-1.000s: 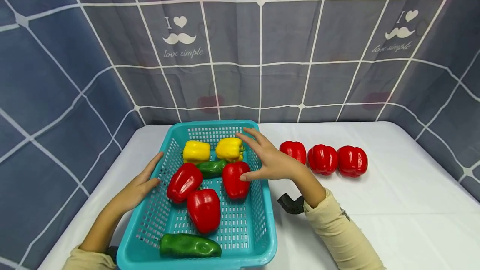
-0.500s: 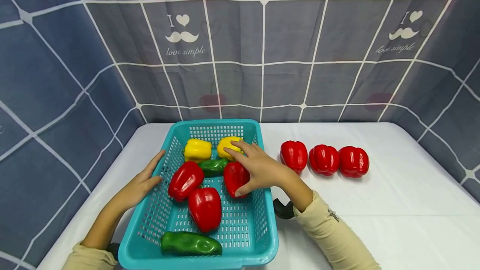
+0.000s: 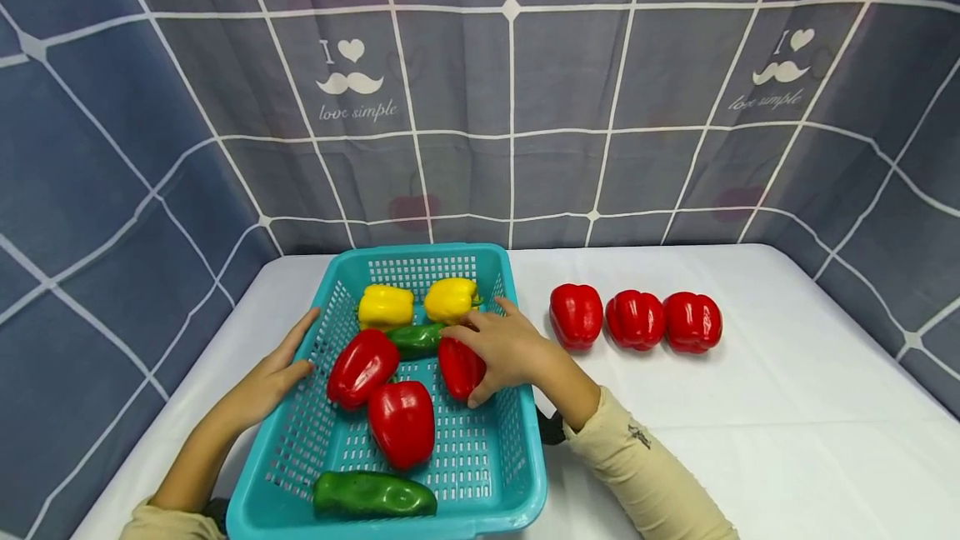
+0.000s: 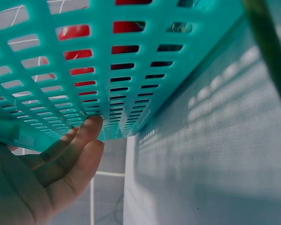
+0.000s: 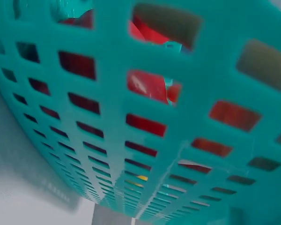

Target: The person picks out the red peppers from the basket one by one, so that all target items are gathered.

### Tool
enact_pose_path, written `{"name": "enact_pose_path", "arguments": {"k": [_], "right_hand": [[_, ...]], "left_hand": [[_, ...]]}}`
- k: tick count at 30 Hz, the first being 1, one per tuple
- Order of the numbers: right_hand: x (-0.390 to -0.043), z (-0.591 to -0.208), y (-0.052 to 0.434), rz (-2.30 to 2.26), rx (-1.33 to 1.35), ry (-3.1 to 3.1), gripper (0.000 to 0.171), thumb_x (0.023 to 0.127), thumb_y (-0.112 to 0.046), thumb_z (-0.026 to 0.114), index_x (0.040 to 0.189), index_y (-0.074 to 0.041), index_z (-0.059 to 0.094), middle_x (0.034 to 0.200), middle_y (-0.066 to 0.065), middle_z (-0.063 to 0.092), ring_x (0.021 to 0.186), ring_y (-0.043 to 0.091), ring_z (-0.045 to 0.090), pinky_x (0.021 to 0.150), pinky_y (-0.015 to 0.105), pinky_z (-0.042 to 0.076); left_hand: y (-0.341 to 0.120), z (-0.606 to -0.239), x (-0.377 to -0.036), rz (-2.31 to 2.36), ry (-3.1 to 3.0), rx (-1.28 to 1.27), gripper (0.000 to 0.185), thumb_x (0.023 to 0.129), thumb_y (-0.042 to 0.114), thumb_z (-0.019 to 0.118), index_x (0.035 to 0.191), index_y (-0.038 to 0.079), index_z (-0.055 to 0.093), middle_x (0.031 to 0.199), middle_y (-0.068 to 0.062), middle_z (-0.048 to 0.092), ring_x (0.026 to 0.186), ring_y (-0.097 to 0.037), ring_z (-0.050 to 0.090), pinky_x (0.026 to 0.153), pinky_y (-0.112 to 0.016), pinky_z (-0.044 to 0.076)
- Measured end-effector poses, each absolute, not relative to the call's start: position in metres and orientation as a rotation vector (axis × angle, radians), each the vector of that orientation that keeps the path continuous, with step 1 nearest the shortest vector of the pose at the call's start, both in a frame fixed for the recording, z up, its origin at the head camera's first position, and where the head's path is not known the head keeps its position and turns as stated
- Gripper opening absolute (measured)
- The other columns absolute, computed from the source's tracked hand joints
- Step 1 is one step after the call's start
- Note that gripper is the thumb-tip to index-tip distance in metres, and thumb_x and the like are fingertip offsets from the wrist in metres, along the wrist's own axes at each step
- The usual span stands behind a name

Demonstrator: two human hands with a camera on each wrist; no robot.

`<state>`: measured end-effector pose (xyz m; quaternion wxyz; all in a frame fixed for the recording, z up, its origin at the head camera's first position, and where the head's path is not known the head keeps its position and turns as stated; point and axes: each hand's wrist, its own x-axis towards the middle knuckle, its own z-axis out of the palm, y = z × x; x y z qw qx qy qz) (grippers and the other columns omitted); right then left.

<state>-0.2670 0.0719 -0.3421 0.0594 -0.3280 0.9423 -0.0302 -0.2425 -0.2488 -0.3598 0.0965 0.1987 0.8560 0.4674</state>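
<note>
A turquoise plastic basket (image 3: 536,473) holds several peppers. My left hand (image 3: 262,390) grips its left rim, with thumb and forefinger at the top edge. In the left wrist view the other fingers (image 4: 86,154) lie against the outer slotted wall. Reaching in over the right side, my right hand (image 3: 510,352) holds a red bell pepper (image 3: 457,369), fingers over its far side and thumb at its near side. That hand is hidden behind the basket wall (image 5: 187,122) in the right wrist view. Two more red bell peppers, a left one (image 3: 363,369) and a nearer one (image 3: 402,425), lie beside it.
Two yellow bell peppers, left (image 3: 385,307) and right (image 3: 450,300), sit at the basket's far end. One green pepper (image 3: 416,341) lies mid-basket, another (image 3: 375,494) at the near end. Three red bell peppers (image 3: 636,319) stand in a row on the white table (image 3: 787,373).
My right hand has moved left and down from above the basket's right side onto the red bell pepper, and its fingers have closed round it. The left hand has stayed on the rim.
</note>
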Motion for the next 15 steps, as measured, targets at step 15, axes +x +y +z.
{"name": "enact_pose_path", "arguments": {"k": [15], "right_hand": [[-0.266, -0.343, 0.058, 0.117, -0.895, 2.889, 0.089, 0.059, -0.046, 0.080, 0.135, -0.028, 0.039, 0.129, 0.002, 0.048, 0.116, 0.022, 0.049, 0.103, 0.046, 0.032]], "left_hand": [[-0.251, -0.363, -0.244, 1.405, 2.529, 0.618, 0.067, 0.091, 0.005, 0.033, 0.147, 0.008, -0.005, 0.147, -0.033, 0.003, 0.118, -0.057, 0.031, 0.068, -0.040, 0.055]]}}
